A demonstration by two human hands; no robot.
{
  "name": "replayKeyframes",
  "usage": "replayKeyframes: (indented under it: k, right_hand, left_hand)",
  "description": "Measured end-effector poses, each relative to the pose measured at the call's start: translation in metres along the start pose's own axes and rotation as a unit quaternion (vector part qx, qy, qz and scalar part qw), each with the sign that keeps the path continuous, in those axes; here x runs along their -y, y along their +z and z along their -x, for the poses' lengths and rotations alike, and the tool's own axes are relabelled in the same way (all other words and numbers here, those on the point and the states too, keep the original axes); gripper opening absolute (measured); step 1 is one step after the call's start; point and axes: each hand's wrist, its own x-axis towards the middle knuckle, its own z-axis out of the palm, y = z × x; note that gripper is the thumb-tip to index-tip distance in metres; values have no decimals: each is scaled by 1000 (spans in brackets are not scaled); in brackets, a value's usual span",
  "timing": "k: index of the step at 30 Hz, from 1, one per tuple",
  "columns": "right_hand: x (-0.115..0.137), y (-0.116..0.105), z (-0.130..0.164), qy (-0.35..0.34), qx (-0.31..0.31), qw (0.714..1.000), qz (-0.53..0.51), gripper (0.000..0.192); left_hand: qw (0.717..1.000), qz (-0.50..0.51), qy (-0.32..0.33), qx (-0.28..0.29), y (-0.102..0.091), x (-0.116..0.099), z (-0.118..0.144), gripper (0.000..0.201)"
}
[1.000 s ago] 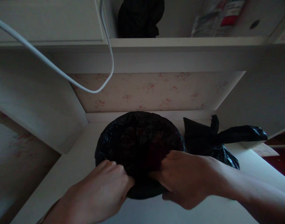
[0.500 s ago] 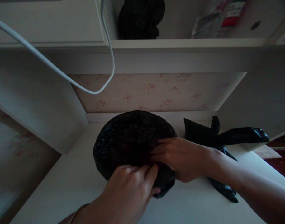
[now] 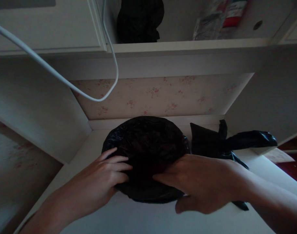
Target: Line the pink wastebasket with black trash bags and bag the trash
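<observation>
My left hand [image 3: 105, 174] lies over the near-left rim of the bag [image 3: 148, 130], 4 fingers spread and dipping inside; its thumb is hidden, so I can't tell whether it pinches the plastic. My right hand [image 3: 199, 183] straddles the near-right rim, fingers in, thumb outside, and I can't tell there either whether film is caught between them. The bag sits between both hands on the desk [image 3: 138, 221], its mouth wide and round. To handle this film well, I judge it best to use flat fingertips, not nails, since thin plastic may tear; to steady 1 side while working the other, as an uneven pull could drag the rim askew; and to go round in short strokes. My right forearm passes over part of the other bag [image 3: 206, 142], so a high elbow seems wise. Farther off, the cord [image 3: 98, 99] dangles before the wallpaper [image 3: 153, 92].
</observation>
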Motion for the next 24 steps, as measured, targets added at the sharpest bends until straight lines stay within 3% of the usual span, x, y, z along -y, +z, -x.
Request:
replayKeyframes:
  k: [3,5,8,9,11,13,16,18,20,22,24]
  right_hand:
    - [1,0,10,-43,11,999,-21,88]
    - [-2,2,13,-70,2,997,-21,92]
    - [-7,7,10,-67,-8,998,12,97]
    - [-9,8,7,-62,-5,998,24,102]
    - [-11,9,-3,-61,7,997,38,117]
    - [-12,6,-15,-62,29,997,44,129]
    - [-11,-3,-32,-47,92,993,52,127]
    - [-9,-10,-41,-39,144,987,59,120]
    - [-5,-15,-46,-21,179,982,59,109]
    - [-1,-18,-48,14,210,976,58,86]
    - [2,-19,-50,35,244,966,72,60]
  left_hand:
    - [993,-106,-35,-28,1,28,24,64]
    - [983,-168,-62,-33,1,31,40,71]
    - [978,-194,-43,-59,1,3,46,121]
    - [978,-190,-7,-81,1,-12,43,121]
    - [970,-178,87,-142,6,-45,29,84]
    - [970,-160,98,-156,15,-73,11,47]
    - [979,-108,58,-165,35,-93,-11,43]
    - [991,-62,13,-115,43,-95,-20,64]
    - [999,-26,-38,-16,43,-94,-25,78]
    - [993,-17,-87,77,35,-93,-27,67]
    - [984,-23,-120,130,26,-93,-28,53]
